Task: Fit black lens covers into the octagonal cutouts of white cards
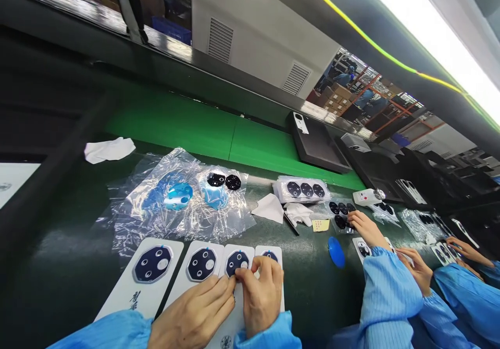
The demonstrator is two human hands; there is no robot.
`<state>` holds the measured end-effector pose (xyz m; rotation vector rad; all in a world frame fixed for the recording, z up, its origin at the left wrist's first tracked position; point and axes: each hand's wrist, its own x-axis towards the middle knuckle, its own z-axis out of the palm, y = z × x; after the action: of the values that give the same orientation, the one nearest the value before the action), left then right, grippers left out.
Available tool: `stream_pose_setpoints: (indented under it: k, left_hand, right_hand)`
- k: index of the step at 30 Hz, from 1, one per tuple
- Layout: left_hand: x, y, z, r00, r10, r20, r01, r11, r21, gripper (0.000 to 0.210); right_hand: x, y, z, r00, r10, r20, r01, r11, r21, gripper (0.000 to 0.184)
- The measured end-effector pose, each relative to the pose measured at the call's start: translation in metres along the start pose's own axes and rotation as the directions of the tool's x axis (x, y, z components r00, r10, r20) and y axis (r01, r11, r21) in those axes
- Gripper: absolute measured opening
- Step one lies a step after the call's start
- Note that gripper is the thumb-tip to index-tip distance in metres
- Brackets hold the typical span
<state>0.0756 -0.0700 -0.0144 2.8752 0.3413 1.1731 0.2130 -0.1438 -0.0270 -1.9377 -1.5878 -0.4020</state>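
Observation:
Several white phone back covers lie in a row before me, each with a dark octagonal camera plate. My left hand (pixel 197 310) rests over the second cover (pixel 180 289) and the edge of the third, its fingers stretched out, tips near the third camera plate (pixel 236 260). Thumb and index finger of my right hand (pixel 261 291) pinch together at that plate's lower right edge. Whatever is between them is too small to make out. To the left, another cover (pixel 145 299) lies untouched. A fourth cover (pixel 267 249) is partly hidden behind my right hand.
Clear plastic film (pixel 179 219) with blue film discs and black round plates lies behind the covers. Further right are a bagged stack of plates (pixel 307 188), white wipes (pixel 269 208), a blue disc (pixel 336 252) and a dispenser bottle (pixel 367 197). Co-workers' hands (pixel 369 229) work at the right.

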Motion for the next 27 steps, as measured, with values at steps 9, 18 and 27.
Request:
stream_pose_setpoints:
  k: [9,18,27]
  left_hand:
    - [-0.001,0.001,0.003,1.000,0.000,-0.007,0.000,1.000,0.005,0.055]
    - [0.003,0.001,-0.002,1.000,-0.002,-0.002,0.002,1.000,0.020,0.057]
    - [0.003,0.002,-0.001,1.000,-0.003,0.012,0.003,1.000,0.028,0.058]
  right_hand:
    - [0.008,0.005,-0.008,1.000,-0.027,0.012,0.027,1.000,-0.009,0.022]
    - [0.007,0.005,-0.003,0.997,-0.063,0.039,0.063,0.998,-0.016,0.026]
    - [0.009,0.007,0.003,0.993,-0.120,-0.018,0.120,0.993,0.003,0.025]
